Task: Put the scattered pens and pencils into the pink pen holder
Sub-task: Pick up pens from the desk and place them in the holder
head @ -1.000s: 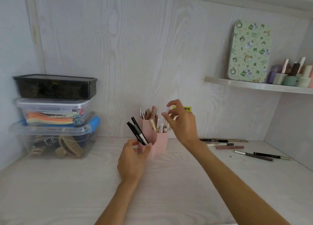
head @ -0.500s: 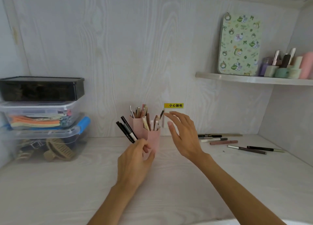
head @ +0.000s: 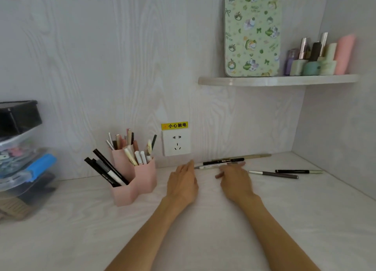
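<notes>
Holder (head: 133,181), pink, stands upright on desk (head: 203,230) at about 9 o'clock from the hands, holding black markers (head: 105,170) in its front cell and assorted pens behind. Loose pens (head: 223,161) lie at 12 o'clock along the back wall, with a brown pencil (head: 273,174) and a black pen (head: 299,171) at 2 o'clock; the left hand (head: 183,182) rests flat, fingers straight, fingertips just beside the nearest pen's tip, and the right hand (head: 236,181) lies over a reddish pencil (head: 219,175), grip not discernible. Outlet (head: 176,143) sits on the wall at 11 o'clock, bins (head: 18,152) far at 9, shelf (head: 278,80) at 1.
</notes>
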The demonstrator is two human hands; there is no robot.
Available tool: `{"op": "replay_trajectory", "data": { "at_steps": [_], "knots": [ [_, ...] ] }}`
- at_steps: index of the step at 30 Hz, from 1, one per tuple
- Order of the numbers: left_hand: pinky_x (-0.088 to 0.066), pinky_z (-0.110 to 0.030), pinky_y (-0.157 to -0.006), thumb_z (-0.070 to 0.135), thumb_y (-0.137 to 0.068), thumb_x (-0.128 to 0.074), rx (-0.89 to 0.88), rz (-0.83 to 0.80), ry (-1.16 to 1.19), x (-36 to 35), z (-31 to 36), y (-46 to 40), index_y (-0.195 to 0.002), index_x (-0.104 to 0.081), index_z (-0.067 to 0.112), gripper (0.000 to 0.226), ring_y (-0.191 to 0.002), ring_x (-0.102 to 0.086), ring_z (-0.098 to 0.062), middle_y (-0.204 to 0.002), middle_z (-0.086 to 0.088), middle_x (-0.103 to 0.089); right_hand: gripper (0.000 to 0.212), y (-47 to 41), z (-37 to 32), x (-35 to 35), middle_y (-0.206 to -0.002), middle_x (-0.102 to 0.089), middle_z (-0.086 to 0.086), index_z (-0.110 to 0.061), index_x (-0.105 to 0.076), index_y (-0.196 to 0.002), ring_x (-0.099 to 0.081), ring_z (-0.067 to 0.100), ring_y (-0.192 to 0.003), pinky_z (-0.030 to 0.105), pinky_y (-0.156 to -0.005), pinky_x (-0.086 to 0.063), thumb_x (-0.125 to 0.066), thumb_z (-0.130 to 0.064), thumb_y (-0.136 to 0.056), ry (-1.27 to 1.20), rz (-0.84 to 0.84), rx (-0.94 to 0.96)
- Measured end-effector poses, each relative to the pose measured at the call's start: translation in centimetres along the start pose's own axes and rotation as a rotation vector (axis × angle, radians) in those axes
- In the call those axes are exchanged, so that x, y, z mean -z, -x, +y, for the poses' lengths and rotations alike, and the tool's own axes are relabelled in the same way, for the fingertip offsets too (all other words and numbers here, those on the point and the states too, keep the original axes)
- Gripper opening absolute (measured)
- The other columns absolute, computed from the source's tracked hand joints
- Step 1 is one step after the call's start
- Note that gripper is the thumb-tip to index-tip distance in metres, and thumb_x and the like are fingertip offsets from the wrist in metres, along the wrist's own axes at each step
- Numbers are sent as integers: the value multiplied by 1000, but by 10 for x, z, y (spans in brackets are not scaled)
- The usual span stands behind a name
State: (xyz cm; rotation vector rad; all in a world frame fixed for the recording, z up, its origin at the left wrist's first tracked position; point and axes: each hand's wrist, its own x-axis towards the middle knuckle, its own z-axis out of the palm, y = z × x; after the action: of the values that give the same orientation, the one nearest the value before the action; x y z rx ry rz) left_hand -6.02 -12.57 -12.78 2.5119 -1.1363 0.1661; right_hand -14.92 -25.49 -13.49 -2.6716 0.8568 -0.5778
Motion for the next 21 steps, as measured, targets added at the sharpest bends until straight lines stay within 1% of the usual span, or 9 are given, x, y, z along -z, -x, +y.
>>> {"op": "replay_trajectory", "data": {
  "at_steps": [3, 5, 7, 10, 14, 16, 18, 19, 21],
  "knots": [
    [-33, -35, -99, 15, -97, -34, 62, 59, -46, -6, 2, -10, -139, -39, 14, 43, -125, -39, -24, -138, -6, -46, 46, 1, -2, -1, -131, -52, 4, -17, -53, -125, -46, 23, -124, 34, -95, -39, -42, 3, -85, -166, 61, 25],
    [-35, -33, -93, 18, -97, -38, 61, 115, -35, -9, 3, -10, -127, -52, 18, 34, -118, -44, -23, -128, -4, -53, 48, -1, 0, -1, -132, -51, 5, -18, -51, -126, -47, 24, -122, 36, -92, -41, -44, 3, -84, -140, 106, 38],
    [-39, -31, -88, 22, -97, -42, 50, 165, -1, -8, 2, -3, -119, -58, 20, 27, -111, -47, -21, -119, -2, -58, 53, -2, 4, -3, -136, -48, 4, -20, -45, -133, -43, 24, -123, 37, -96, -39, -45, 1, -84, -59, 124, 67],
    [-43, -30, -81, 26, -96, -46, 11, 191, 43, 0, -8, 17, -111, -62, 23, 22, -103, -49, -18, -108, 1, -63, 51, -1, 6, -6, -140, -44, -3, -27, -45, -134, -38, 22, -128, 39, -106, -28, -43, -7, -87, 29, 46, 109],
    [-41, -26, -71, 31, -95, -47, 2, 188, 13, 17, -26, 48, -108, -66, 28, 23, -98, -53, -16, -102, 5, -65, 40, 3, 4, -2, -132, -54, -2, -25, -55, -123, -47, 20, -121, 34, -101, -33, -43, -9, -89, -55, -1, 164],
    [-43, -27, -74, 31, -94, -49, 31, 213, 13, 26, -37, 59, -106, -65, 27, 21, -98, -55, -14, -102, 6, -64, 39, 7, 0, -1, -131, -55, -2, -23, -57, -122, -49, 19, -120, 32, -97, -36, -43, -9, -89, -46, -19, 197],
    [-42, -28, -86, 27, -93, -49, 20, 268, 5, 30, -45, 67, -109, -62, 25, 21, -103, -55, -12, -106, 6, -62, 37, 10, -3, 0, -130, -56, -2, -22, -57, -122, -51, 18, -119, 30, -94, -38, -43, -10, -90, -35, -22, 199],
    [-40, -29, -91, 26, -94, -47, 6, 277, -1, 31, -48, 68, -116, -59, 25, 24, -107, -54, -12, -110, 6, -61, 37, 12, -5, 0, -130, -57, -1, -22, -57, -122, -52, 18, -118, 30, -94, -39, -43, -11, -90, -29, -13, 188],
    [-40, -30, -91, 26, -98, -40, -9, 209, 18, 30, -46, 65, -132, -49, 23, 36, -115, -49, -16, -123, 2, -55, 36, 14, -11, 0, -129, -57, -1, -23, -57, -122, -52, 19, -117, 31, -95, -40, -43, -13, -91, -18, 9, 144]
  ]
}}
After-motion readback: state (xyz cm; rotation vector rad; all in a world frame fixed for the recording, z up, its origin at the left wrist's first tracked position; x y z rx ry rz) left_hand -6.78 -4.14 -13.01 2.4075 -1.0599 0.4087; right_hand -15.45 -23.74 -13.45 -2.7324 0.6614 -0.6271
